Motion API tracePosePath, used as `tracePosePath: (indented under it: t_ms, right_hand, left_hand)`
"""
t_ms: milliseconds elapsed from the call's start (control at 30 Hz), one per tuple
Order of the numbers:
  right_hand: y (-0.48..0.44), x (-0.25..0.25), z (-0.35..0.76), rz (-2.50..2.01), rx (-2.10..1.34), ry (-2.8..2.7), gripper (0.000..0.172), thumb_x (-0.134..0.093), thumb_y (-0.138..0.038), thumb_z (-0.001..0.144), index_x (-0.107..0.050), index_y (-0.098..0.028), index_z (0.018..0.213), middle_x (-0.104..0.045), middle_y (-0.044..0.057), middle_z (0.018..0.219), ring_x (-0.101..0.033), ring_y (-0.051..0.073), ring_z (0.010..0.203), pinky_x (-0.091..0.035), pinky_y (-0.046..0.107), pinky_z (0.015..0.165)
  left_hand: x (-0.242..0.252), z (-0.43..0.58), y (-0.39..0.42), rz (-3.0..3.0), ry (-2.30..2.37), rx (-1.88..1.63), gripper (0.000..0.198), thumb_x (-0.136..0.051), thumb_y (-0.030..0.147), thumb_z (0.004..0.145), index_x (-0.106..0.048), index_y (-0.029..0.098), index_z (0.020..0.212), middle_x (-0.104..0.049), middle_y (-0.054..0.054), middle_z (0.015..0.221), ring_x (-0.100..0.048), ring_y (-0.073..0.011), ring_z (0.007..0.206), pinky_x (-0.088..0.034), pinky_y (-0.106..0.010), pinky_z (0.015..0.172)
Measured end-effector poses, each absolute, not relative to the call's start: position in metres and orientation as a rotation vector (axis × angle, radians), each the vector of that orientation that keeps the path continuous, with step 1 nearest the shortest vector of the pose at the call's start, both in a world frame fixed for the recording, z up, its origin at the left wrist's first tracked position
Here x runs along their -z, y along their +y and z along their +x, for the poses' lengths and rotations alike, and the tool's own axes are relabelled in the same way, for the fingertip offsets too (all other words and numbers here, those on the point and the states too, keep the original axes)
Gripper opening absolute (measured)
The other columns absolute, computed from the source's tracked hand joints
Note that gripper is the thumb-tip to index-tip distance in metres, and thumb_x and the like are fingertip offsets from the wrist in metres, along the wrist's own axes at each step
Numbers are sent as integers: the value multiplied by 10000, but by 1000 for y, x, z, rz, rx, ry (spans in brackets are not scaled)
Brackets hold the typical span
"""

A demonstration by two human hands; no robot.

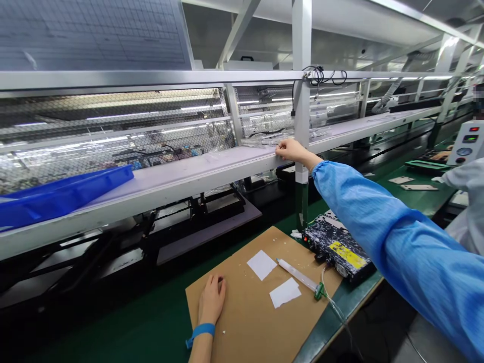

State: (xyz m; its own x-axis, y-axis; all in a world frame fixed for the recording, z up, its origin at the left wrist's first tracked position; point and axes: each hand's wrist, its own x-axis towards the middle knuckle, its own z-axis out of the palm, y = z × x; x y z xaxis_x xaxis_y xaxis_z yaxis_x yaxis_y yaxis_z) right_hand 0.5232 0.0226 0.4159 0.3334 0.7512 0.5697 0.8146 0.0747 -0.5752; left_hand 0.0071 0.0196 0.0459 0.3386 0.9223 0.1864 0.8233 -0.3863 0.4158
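Note:
My right hand reaches up to the front edge of the white shelf, beside the upright post. Its fingers are curled together, and whatever is in them is hidden. Down on the brown cardboard sheet rests my left hand, holding nothing, with its fingers loosely bent and the thumb apart. A blue band circles that wrist. To its right lie two white paper pieces and a dispensing syringe with a green fitting and a clear tube.
A blue bin sits on the shelf at left. The speckled black box with a yellow label stands right of the cardboard, under my right sleeve. Black cables hang from the post. A co-worker's sleeve shows at far right.

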Motion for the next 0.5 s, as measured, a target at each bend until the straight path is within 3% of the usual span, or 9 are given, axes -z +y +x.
tracePosePath:
  t_ms: [333,500]
  right_hand:
    - [24,-413,526,-1658,28,-1361,126,-811,-254,927,-789,-182,826,-738,36,664,-769,227,737,-628,285,781]
    - [27,-412,528,-1580,-72,-1273,198,-774,-315,975,-737,-197,821,-741,33,676,-750,204,647,-621,270,679]
  left_hand:
    - [-49,8,18,2362,1571,-547,360,-416,356,1193,-740,219,1266,-767,-144,1428,-807,-296,1230,-640,-409,1011]
    - [-45,6,21,2374,1576,-572,317,-448,342,1187,-742,234,1238,-777,-126,1404,-813,-279,1209,-638,-384,993]
